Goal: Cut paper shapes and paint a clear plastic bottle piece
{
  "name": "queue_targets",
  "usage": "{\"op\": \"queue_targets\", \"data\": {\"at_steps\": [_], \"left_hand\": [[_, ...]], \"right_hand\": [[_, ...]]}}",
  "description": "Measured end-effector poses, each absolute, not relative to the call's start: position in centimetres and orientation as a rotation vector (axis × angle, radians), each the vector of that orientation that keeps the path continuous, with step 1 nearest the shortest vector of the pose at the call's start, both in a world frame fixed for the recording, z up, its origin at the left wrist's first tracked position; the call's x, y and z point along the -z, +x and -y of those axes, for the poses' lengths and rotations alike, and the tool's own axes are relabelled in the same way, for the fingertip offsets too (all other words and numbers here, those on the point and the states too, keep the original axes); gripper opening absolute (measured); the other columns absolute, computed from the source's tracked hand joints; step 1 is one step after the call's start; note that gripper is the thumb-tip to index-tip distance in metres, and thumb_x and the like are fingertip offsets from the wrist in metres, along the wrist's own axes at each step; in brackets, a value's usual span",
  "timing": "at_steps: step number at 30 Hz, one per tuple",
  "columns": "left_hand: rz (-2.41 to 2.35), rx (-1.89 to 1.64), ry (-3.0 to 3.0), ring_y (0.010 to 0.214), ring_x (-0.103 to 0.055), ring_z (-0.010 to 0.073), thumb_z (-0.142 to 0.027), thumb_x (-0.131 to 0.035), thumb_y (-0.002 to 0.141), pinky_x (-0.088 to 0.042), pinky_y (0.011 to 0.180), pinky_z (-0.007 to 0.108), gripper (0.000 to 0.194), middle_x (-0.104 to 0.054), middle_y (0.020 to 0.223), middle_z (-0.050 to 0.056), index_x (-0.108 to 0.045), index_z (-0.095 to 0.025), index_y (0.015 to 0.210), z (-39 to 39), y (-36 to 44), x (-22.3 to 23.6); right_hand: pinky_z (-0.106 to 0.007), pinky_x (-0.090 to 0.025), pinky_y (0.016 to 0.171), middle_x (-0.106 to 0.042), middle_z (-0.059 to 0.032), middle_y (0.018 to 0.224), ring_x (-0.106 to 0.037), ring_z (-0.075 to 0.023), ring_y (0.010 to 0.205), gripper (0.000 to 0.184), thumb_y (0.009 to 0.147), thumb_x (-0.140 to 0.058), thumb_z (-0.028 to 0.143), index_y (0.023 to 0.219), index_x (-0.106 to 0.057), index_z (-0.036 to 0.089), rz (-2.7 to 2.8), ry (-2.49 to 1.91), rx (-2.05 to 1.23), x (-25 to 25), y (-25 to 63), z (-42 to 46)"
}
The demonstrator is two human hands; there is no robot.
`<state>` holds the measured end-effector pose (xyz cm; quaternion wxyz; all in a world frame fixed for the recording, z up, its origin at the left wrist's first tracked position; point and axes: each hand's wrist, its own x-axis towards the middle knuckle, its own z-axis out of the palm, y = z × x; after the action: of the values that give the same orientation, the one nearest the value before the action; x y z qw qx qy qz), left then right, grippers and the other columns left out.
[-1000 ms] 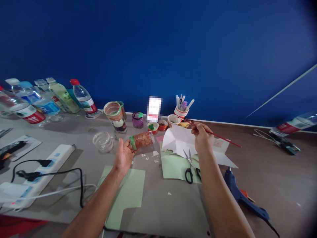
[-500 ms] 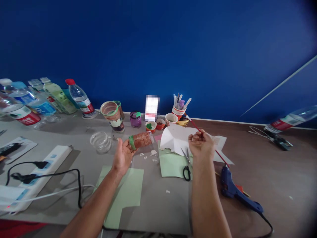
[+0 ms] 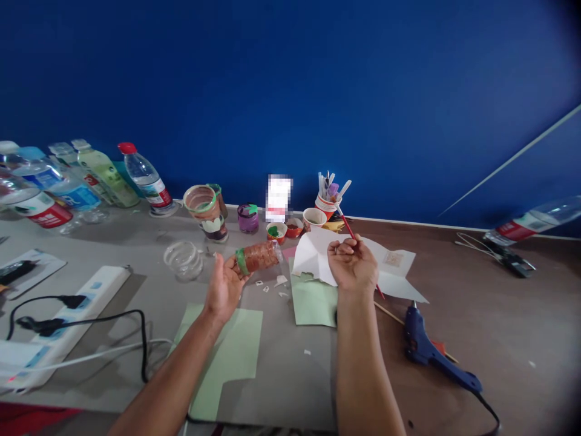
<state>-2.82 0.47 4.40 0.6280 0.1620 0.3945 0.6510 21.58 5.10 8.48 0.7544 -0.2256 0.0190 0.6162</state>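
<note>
My left hand (image 3: 227,281) is closed round one end of a plastic bottle piece (image 3: 261,257), painted brown with a green band. It lies on its side in my grip, with its clear end to the right. In my right hand (image 3: 354,263) is a red-handled paintbrush (image 3: 346,221), its tip pointing up and left toward the paper cups. Beyond my hands stand a small cup of green paint (image 3: 273,232), a cup of brown paint (image 3: 294,227) and a white paper cup (image 3: 314,218). A crumpled white sheet (image 3: 313,254) lies behind my right hand.
Left are a power strip (image 3: 91,315) with cables and several drink bottles (image 3: 145,175). A painted container (image 3: 206,209), a purple jar (image 3: 247,218) and a clear bottle piece (image 3: 183,261) stand behind. Green paper (image 3: 240,345) lies in front; a blue glue gun (image 3: 422,339) lies right.
My right hand has moved left with the paintbrush, and the brush tip has shifted slightly left and down. My forearm now covers the scissors. My left hand and the painted bottle piece stay put.
</note>
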Motion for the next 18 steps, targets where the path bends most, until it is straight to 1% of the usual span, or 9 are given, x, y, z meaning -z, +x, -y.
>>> {"op": "queue_targets", "data": {"at_steps": [6,12,15,18], "left_hand": [[-0.92,-1.491,0.38,0.089,-0.068,0.0178,-0.058,-0.021,0.099,-0.05,0.081,0.031,0.064,-0.075,0.093,0.008,-0.07,-0.018,0.094,-0.6,-2.9,-4.2],[-0.937,-1.492,0.357,0.088,-0.068,0.0181,-0.056,-0.018,0.099,-0.049,0.085,0.033,0.065,-0.075,0.092,0.007,-0.07,-0.019,0.093,-0.6,-3.0,-4.4],[-0.943,-1.495,0.367,0.091,-0.068,0.02,-0.058,-0.02,0.099,-0.048,0.089,0.037,0.064,-0.075,0.093,0.008,-0.07,-0.019,0.093,-0.6,-3.0,-4.3],[-0.952,-1.488,0.381,0.095,-0.067,0.0222,-0.062,-0.026,0.096,-0.048,0.092,0.04,0.062,-0.075,0.093,0.008,-0.07,-0.019,0.094,-0.7,-3.1,-4.1]], "right_hand": [[-0.024,-0.053,0.064,-0.056,0.0071,0.06,-0.045,-0.0026,0.042,0.023,0.094,-0.039,0.013,0.081,-0.057,0.017,-0.092,-0.437,-1.359,-8.5,21.5,-4.8],[-0.023,-0.051,0.058,-0.052,0.0081,0.056,-0.044,-0.0024,0.038,0.027,0.098,-0.034,0.016,0.079,-0.053,0.017,-0.182,-0.396,-1.391,-10.2,22.6,-8.5],[-0.022,-0.052,0.058,-0.052,0.0087,0.056,-0.045,-0.002,0.038,0.027,0.099,-0.033,0.016,0.079,-0.051,0.018,-0.158,-0.374,-1.404,-10.6,22.9,-9.5],[-0.022,-0.053,0.058,-0.053,0.0091,0.057,-0.045,-0.0018,0.038,0.025,0.098,-0.035,0.016,0.079,-0.051,0.018,-0.125,-0.396,-1.392,-10.3,22.9,-9.0]]}}
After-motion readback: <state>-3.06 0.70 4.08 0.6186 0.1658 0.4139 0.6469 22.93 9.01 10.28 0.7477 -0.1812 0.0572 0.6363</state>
